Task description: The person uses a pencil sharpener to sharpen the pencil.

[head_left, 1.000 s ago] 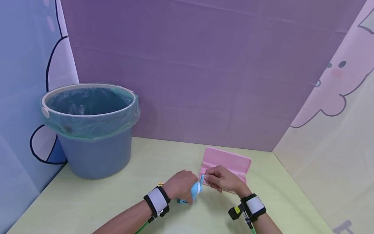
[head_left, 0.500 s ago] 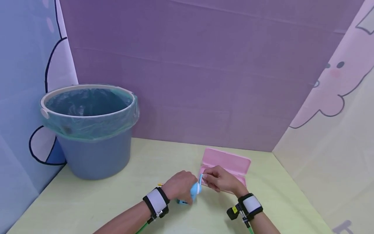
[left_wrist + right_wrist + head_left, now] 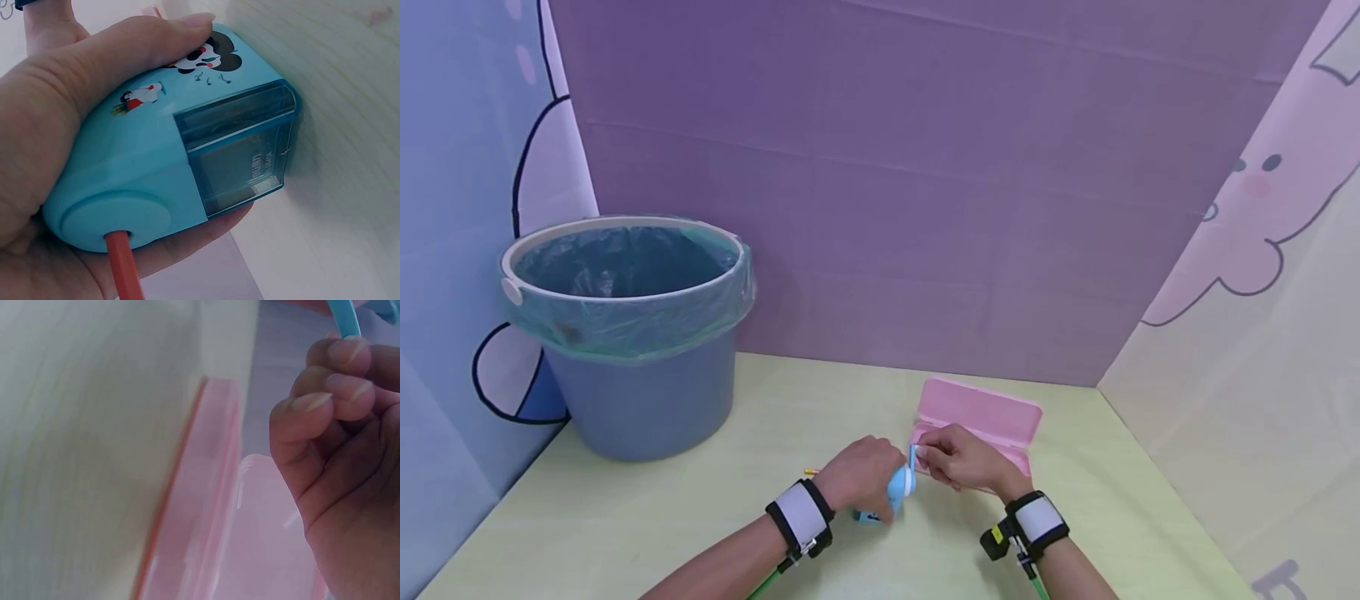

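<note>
Sky-blue, cartoon-printed pencil sharpener (image 3: 147,147), see-through drawer (image 3: 240,153) | left fingers (image 3: 189,240) curl round it | right fingers (image 3: 306,419) pinch its crank (image 3: 343,315)

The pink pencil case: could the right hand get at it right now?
Probably yes: the pink pencil case lies open close by the right hand, with nothing visible between. But that hand pinches the blue crank of the pencil sharpener, so it would likely need to let go first.
</note>
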Demonstrator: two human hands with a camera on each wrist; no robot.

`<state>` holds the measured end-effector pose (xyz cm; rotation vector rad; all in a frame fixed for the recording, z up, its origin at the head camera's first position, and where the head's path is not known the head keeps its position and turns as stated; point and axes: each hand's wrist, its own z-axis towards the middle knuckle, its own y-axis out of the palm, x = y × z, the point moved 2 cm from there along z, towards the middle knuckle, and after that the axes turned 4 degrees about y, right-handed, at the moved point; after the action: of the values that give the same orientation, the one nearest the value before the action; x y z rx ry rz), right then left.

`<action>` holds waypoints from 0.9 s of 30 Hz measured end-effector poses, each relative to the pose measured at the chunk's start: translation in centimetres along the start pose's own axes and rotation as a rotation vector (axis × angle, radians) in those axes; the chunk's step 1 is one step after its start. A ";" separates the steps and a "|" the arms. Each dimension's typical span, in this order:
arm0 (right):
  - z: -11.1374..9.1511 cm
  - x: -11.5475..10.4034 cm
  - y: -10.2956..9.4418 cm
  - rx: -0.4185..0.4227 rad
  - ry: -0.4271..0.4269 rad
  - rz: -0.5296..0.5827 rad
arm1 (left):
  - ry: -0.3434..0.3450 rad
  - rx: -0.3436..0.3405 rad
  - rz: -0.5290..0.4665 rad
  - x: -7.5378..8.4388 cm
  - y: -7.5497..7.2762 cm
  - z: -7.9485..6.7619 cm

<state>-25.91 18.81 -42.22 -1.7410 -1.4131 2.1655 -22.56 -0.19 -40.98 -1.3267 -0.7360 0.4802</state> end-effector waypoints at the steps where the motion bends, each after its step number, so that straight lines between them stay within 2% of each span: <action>1: 0.1 0.1 0.1 -0.002 0.013 -0.012 | 0.002 0.002 0.000 0.0 0.1 0.0; 6: 0.4 0.8 0.8 -0.021 0.051 -0.060 | 0.004 0.003 -0.009 0.0 0.2 0.0; 14: 0.6 0.8 0.8 -0.038 0.042 -0.104 | 0.010 0.021 -0.012 -0.1 0.0 0.0; 21: 0.6 1.0 1.9 -0.135 0.048 -0.185 | 0.023 0.015 -0.012 -0.1 0.0 -0.1; 27: 0.5 1.1 2.2 -0.127 0.036 -0.220 | 0.023 0.018 -0.024 0.0 0.0 -0.2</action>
<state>-25.59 17.75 -44.49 -1.5649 -1.6781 1.9624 -22.41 -0.36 -41.03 -1.3029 -0.7266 0.4507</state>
